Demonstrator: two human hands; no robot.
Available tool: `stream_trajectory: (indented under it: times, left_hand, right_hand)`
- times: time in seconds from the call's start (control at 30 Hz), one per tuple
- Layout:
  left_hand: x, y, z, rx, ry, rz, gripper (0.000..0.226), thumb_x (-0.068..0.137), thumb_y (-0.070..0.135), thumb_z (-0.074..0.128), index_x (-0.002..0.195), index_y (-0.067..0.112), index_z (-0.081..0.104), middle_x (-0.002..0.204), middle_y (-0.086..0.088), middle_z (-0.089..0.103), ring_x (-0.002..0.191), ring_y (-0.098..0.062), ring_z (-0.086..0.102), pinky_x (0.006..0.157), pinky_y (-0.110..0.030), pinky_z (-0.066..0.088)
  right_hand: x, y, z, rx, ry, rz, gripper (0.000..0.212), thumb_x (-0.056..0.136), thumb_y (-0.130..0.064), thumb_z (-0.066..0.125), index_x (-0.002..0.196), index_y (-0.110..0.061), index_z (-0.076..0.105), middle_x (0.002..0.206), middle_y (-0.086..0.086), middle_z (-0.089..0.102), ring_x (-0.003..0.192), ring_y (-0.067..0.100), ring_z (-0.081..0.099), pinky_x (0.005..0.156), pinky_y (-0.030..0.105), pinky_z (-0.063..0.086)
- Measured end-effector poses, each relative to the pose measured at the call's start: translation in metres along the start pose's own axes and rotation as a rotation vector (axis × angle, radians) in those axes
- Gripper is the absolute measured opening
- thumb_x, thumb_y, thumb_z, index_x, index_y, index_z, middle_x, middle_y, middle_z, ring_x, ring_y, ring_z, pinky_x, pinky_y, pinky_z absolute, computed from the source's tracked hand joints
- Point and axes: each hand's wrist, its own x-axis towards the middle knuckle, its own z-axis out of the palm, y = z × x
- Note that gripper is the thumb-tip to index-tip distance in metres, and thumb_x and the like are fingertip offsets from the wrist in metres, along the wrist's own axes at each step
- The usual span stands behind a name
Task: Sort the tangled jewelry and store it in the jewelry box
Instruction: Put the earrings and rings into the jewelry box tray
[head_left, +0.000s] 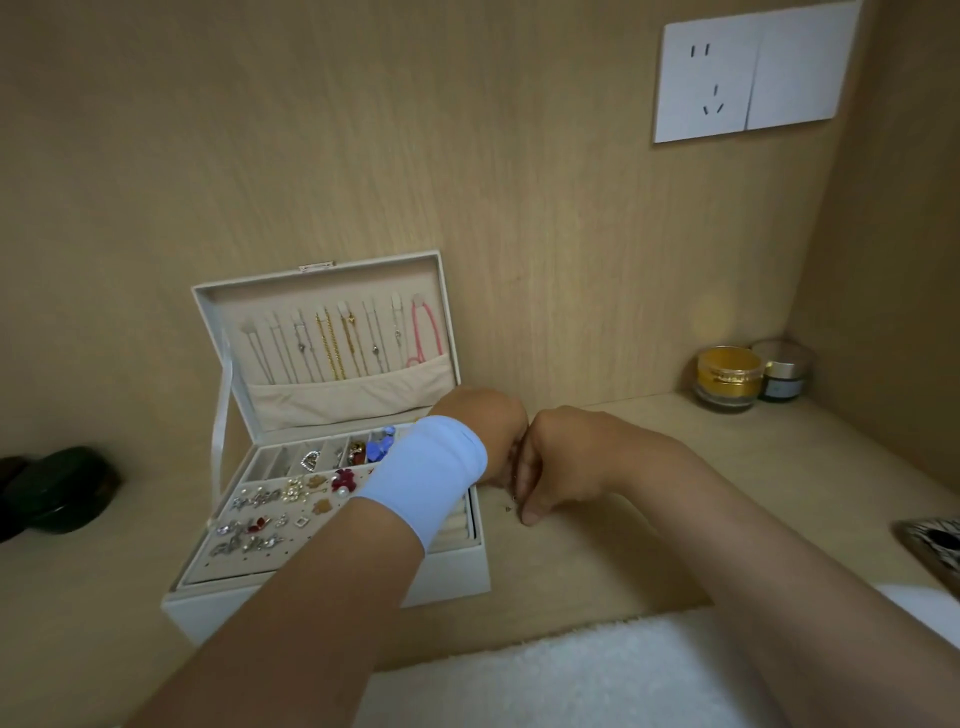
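Observation:
A white jewelry box (452, 577) stands open on the wooden shelf, left of centre. Several necklaces (332, 340) hang inside its raised lid. Its top tray (260, 512) holds several earrings, brooches and charms. My left hand (485, 423), with a pale blue band on the wrist, reaches over the box's right side. My right hand (561, 457) meets it knuckle to knuckle just right of the box. Both hands have curled fingers that pinch a small thin piece of jewelry (511, 501) between them, mostly hidden. A tiny bit of it lies on the shelf below.
Two cosmetic jars (727, 376) stand in the back right corner. Dark round cases (57, 488) lie at the left. A patterned object (935, 543) lies at the right edge. A white fluffy cloth (545, 675) covers the front. A wall socket (748, 73) is up right.

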Motion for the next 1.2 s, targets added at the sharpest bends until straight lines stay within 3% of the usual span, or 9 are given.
stream_trajectory:
  times: [0.17, 0.33, 0.47, 0.57, 0.67, 0.73, 0.87, 1.0, 1.2]
  left_hand:
    - [-0.01, -0.01, -0.008, -0.141, 0.221, 0.022, 0.016, 0.087, 0.02, 0.064, 0.094, 0.029, 0.074, 0.096, 0.009, 0.071, 0.091, -0.017, 0.059, 0.078, -0.022, 0.04]
    - [-0.016, -0.018, -0.008, -0.308, 0.201, 0.008, 0.017, 0.085, 0.02, 0.067, 0.098, 0.03, 0.074, 0.093, 0.013, 0.074, 0.097, -0.011, 0.063, 0.093, -0.025, 0.047]
    - [-0.018, -0.025, -0.002, -0.604, 0.217, -0.007, 0.02, 0.085, 0.014, 0.064, 0.093, 0.031, 0.07, 0.084, 0.016, 0.073, 0.087, -0.005, 0.066, 0.091, -0.031, 0.053]
    - [-0.022, -0.029, -0.002, -0.854, 0.242, 0.037, 0.022, 0.084, 0.009, 0.071, 0.088, 0.031, 0.071, 0.083, 0.009, 0.074, 0.085, -0.007, 0.069, 0.094, -0.035, 0.054]
    - [-0.024, -0.031, -0.001, -0.91, 0.271, 0.069, 0.02, 0.084, 0.012, 0.074, 0.087, 0.032, 0.071, 0.09, 0.002, 0.073, 0.091, -0.012, 0.068, 0.096, -0.033, 0.053]
    - [-0.025, -0.032, 0.002, -0.922, 0.283, 0.064, 0.017, 0.086, 0.016, 0.073, 0.088, 0.032, 0.071, 0.093, 0.002, 0.072, 0.092, -0.011, 0.066, 0.096, -0.031, 0.051]
    - [-0.028, -0.034, 0.007, -0.919, 0.256, 0.032, 0.016, 0.091, 0.019, 0.069, 0.086, 0.034, 0.073, 0.081, 0.015, 0.07, 0.077, 0.004, 0.062, 0.084, -0.022, 0.05]
    - [-0.031, -0.034, 0.007, -0.909, 0.28, 0.014, 0.01, 0.092, 0.023, 0.068, 0.088, 0.029, 0.075, 0.077, 0.016, 0.072, 0.07, 0.009, 0.061, 0.074, -0.016, 0.046]
    - [-0.036, -0.035, 0.003, -1.0, 0.362, 0.028, 0.011, 0.093, 0.023, 0.067, 0.086, 0.03, 0.073, 0.082, 0.014, 0.072, 0.069, 0.004, 0.061, 0.07, -0.013, 0.047]
  right_hand:
    - [-0.005, 0.003, -0.003, -0.02, -0.029, 0.034, 0.012, 0.072, -0.031, 0.084, 0.083, -0.028, 0.08, 0.078, -0.014, 0.073, 0.079, 0.005, 0.067, 0.077, 0.029, 0.056]
    - [-0.007, 0.015, -0.009, 0.03, -0.06, 0.076, 0.012, 0.073, -0.023, 0.079, 0.067, -0.031, 0.072, 0.068, -0.014, 0.069, 0.066, 0.001, 0.062, 0.067, 0.024, 0.053]
    - [-0.005, 0.019, -0.012, 0.257, 0.141, 0.044, 0.016, 0.077, -0.018, 0.079, 0.086, -0.029, 0.07, 0.079, -0.012, 0.068, 0.067, 0.002, 0.061, 0.063, 0.018, 0.049]
    - [-0.006, 0.019, -0.012, 0.553, 0.085, 0.008, 0.033, 0.078, -0.017, 0.085, 0.108, -0.018, 0.071, 0.094, 0.003, 0.075, 0.07, 0.012, 0.063, 0.067, 0.026, 0.052]
    - [-0.006, 0.019, -0.009, 0.675, 0.057, -0.06, 0.011, 0.089, -0.014, 0.075, 0.097, -0.008, 0.076, 0.092, 0.014, 0.076, 0.064, 0.023, 0.059, 0.066, 0.035, 0.051]
    - [-0.007, 0.019, -0.011, 0.709, 0.079, -0.075, 0.01, 0.093, -0.01, 0.069, 0.095, -0.002, 0.075, 0.092, 0.015, 0.077, 0.056, 0.016, 0.059, 0.062, 0.031, 0.05]
    - [-0.012, 0.019, -0.019, 0.574, 0.01, -0.042, 0.023, 0.084, -0.01, 0.079, 0.106, -0.006, 0.075, 0.09, 0.012, 0.076, 0.066, 0.007, 0.063, 0.061, 0.02, 0.05]
    - [-0.008, 0.016, -0.013, 0.183, -0.037, 0.007, 0.025, 0.075, -0.022, 0.087, 0.099, -0.026, 0.08, 0.079, -0.018, 0.071, 0.073, -0.005, 0.062, 0.069, 0.008, 0.045]
    - [-0.006, 0.009, -0.005, 0.044, -0.052, 0.027, 0.018, 0.071, -0.027, 0.086, 0.087, -0.033, 0.081, 0.078, -0.022, 0.074, 0.077, -0.007, 0.065, 0.08, 0.024, 0.054]
